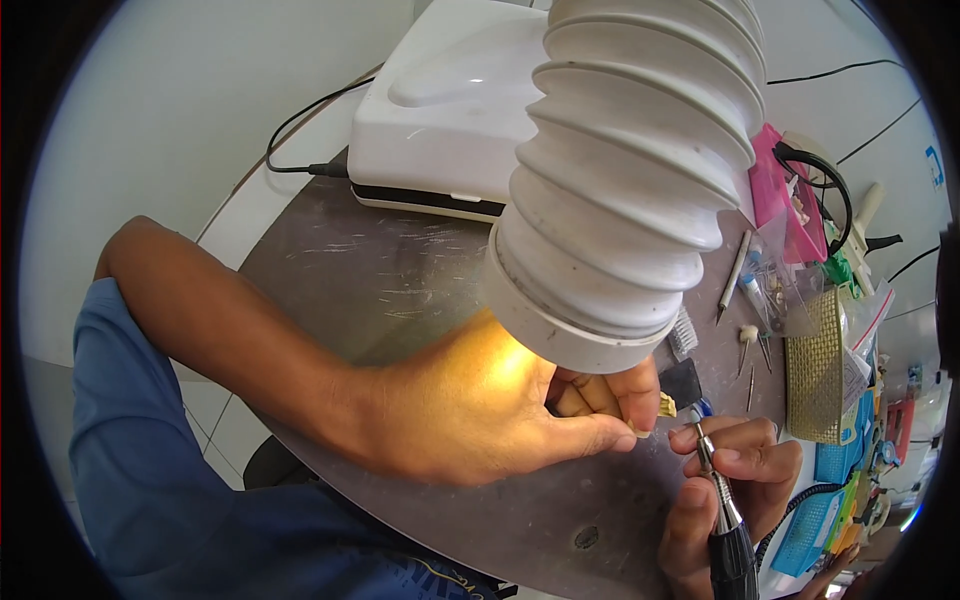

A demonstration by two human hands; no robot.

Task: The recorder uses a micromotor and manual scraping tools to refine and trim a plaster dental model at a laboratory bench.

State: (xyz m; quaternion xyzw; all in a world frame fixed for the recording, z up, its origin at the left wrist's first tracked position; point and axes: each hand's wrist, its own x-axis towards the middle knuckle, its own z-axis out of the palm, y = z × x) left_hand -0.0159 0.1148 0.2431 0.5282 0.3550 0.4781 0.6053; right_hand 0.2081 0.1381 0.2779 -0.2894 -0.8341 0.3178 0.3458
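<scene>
My left hand (490, 405) is closed with thumb and fingers round a small yellowish, tooth-coloured piece (667, 405) that pokes out past the fingertips. Its fingers are partly hidden behind the hose's rim. To the right, my right hand (750, 460) grips a rotary handpiece (722, 495) with a silver nose and black body, like a pen. The handpiece's tip points up beside the yellowish piece, and I cannot tell whether they touch. A dark grey square (682, 384) lies just beyond the fingertips, with a bit of blue below it.
A wide white ribbed hose (620, 190) hangs over my left hand, with yellow light on the hand. Behind it stands a white machine (440, 110). Along the right lie a brush (684, 335), slim tools (734, 275), a pink bin (790, 200), a woven basket (815, 365) and blue baskets (805, 530).
</scene>
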